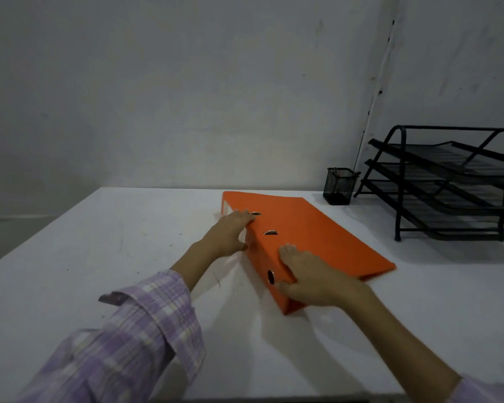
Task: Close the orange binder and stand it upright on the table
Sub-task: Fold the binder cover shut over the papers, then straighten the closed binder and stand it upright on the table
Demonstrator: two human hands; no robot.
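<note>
The orange binder (309, 237) lies flat and closed on the white table (99, 257), its spine facing me and to the left. My left hand (230, 232) grips the spine near its far end, fingers over the top edge and thumb against the spine. My right hand (309, 279) holds the near end of the spine, fingers spread on the cover, thumb pressed on the spine beside the round finger hole. Two metal slots show on the cover between my hands.
A black mesh pen cup (339, 186) stands at the back of the table. To its right is a black three-tier wire paper tray (448, 184). A grey wall runs along the table's far edge.
</note>
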